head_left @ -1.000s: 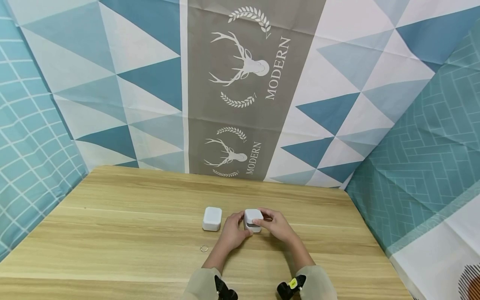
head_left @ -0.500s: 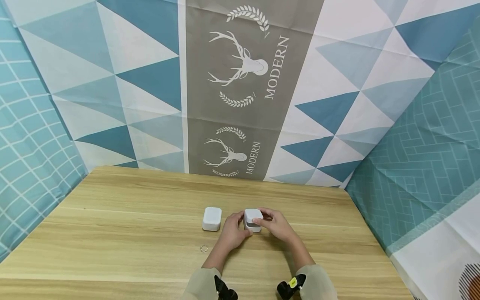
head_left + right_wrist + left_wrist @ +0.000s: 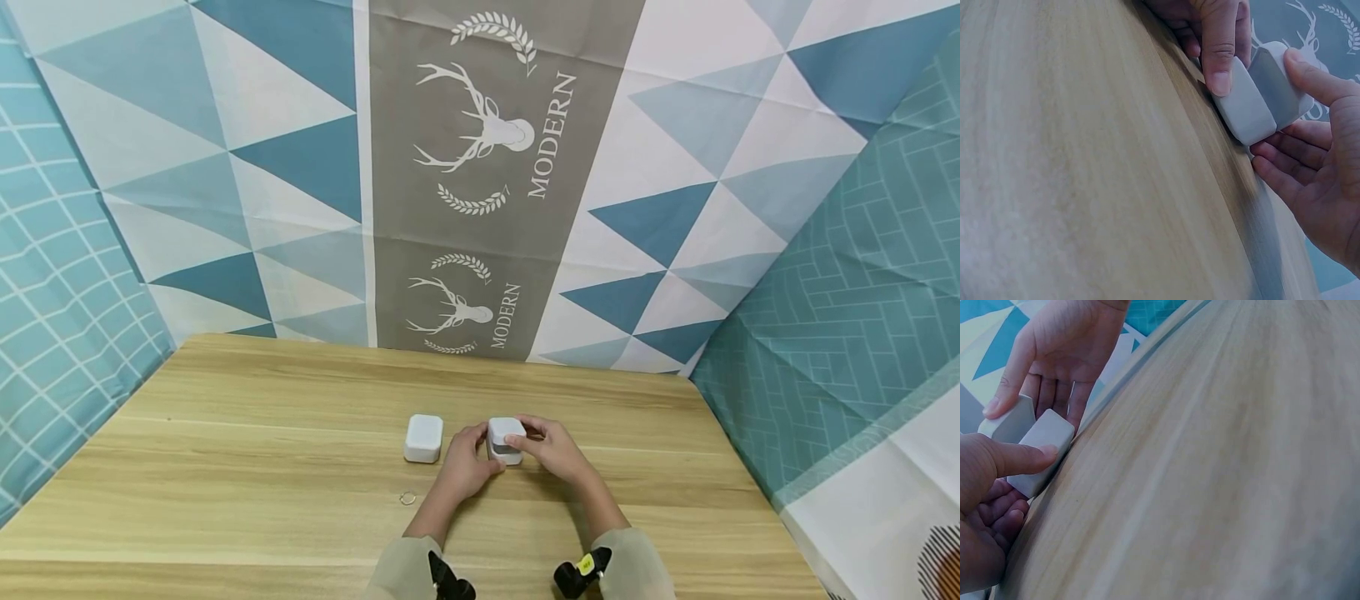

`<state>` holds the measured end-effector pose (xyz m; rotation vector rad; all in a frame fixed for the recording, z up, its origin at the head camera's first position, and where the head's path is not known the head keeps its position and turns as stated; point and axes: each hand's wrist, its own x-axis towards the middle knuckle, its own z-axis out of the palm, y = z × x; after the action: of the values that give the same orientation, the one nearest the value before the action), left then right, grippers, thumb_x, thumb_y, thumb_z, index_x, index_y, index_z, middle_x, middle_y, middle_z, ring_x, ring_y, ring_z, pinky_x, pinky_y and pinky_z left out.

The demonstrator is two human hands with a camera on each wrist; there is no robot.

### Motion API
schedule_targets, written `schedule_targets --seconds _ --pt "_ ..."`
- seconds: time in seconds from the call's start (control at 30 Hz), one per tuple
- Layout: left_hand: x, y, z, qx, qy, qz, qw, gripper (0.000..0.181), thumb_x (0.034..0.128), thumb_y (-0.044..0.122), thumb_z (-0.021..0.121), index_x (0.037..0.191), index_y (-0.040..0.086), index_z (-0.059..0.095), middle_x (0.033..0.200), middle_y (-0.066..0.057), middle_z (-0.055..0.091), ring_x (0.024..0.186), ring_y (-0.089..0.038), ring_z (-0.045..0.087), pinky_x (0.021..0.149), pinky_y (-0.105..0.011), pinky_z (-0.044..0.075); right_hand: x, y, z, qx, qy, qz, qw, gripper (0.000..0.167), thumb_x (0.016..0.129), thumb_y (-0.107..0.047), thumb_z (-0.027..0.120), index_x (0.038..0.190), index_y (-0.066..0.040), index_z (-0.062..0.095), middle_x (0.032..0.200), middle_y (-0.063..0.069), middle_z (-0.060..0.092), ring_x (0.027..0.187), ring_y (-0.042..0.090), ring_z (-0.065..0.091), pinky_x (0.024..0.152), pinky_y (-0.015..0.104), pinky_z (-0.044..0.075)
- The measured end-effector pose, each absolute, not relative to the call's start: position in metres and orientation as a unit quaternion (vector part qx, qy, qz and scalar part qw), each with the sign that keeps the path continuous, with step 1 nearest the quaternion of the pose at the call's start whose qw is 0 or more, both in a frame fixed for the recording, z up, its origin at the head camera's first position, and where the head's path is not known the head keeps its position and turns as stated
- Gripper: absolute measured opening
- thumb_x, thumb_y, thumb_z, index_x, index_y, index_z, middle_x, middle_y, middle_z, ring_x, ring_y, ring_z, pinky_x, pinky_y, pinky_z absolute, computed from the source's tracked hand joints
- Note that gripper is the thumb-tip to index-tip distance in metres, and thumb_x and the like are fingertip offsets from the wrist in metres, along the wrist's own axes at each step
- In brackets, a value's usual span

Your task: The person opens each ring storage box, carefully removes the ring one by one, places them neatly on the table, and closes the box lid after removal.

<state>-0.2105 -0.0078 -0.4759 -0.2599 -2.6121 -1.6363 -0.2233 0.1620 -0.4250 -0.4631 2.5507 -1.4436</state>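
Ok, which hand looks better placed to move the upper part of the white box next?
Probably the right hand: its thumb is on the upper part. The left hand has its thumb on the lower part, so it seems better placed to steady that.

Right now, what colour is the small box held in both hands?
The small box is white outside, showing most clearly in the head view.
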Motion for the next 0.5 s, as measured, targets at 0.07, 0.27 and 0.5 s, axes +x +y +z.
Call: schedule_targets --seconds 0.07,0.27,0.5 --pt "-0.2105 -0.0078 -0.4757 -0.084 -0.844 -0.530 0.024 0.067 0.0724 0.011 0.077 0.129 -0.010 0.048 0.122 -0.023 0.056 0.116 -0.037 0.052 0.101 -0.050 0.042 -0.2232 0.1619 -0.4248 -0.155 0.856 -0.485 0.087 0.054 0.089 -0.025 0.063 0.131 0.007 0.049 0.123 0.018 0.060 0.111 0.030 0.059 0.093 0.044 0.049" --pt "-0.2103 -0.0078 -0.4752 -0.084 -0.845 -0.527 0.023 0.067 0.0725 0.010 0.077 0.129 -0.010 0.048 0.122 -0.024 0.056 0.116 -0.037 0.053 0.100 -0.050 0.042 -0.2235 0.1619 -0.4248 -0.153 0.857 -0.484 0.087 0.053 0.090 -0.025 0.063 0.130 0.006 0.050 0.122 0.018 0.061 0.111 0.031 0.059 0.094 0.045 0.049" --pt "-0.2102 -0.0080 -0.4737 -0.083 -0.842 -0.533 0.019 0.067 0.0731 0.010 0.077 0.130 -0.010 0.047 0.123 -0.024 0.056 0.117 -0.037 0.052 0.101 -0.050 0.042 -0.2239 0.1621 -0.4256 -0.154 0.854 -0.490 0.084 0.052 0.090 -0.025 0.062 0.130 0.007 0.050 0.121 0.019 0.061 0.111 0.031 0.059 0.093 0.044 0.049"
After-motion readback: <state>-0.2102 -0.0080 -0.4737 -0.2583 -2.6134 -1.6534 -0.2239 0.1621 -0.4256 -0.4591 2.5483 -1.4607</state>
